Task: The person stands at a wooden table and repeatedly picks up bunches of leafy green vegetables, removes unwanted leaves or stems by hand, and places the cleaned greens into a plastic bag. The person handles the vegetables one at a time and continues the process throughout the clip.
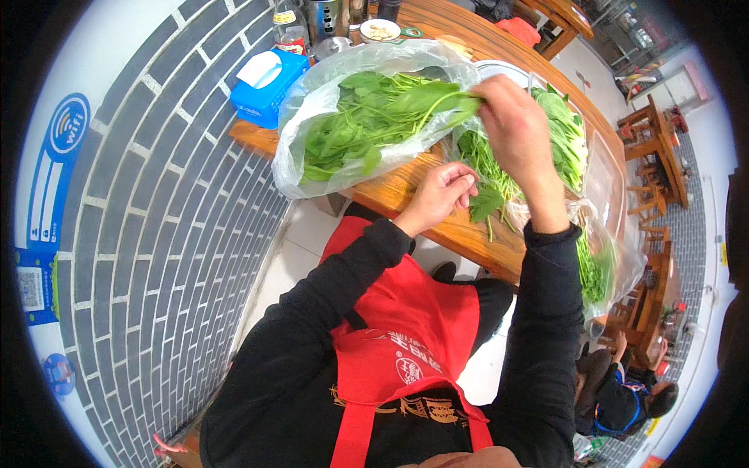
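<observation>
My right hand (515, 117) pinches the end of a leafy green stalk (447, 102) at the right side of a clear plastic bag. The open bag (287, 152) lies on the wooden table, filled with loose leafy greens (351, 131). Near the table's front edge, my left hand (442, 193) has its fingers curled and thumb against them. A green leaf (487, 202) is by its fingertips; whether the fingers hold anything is hidden. Thin-stemmed greens (485, 155) lie between my two hands, partly covered by my right wrist.
A blue tissue box (269, 88), a glass bottle (289, 26) and a small white dish (380, 30) stand beyond the bag. Pale-stemmed greens (564, 137) lie in a tray at right. Another bag of greens (597, 263) overhangs the edge. A brick wall (169, 205) runs along my left.
</observation>
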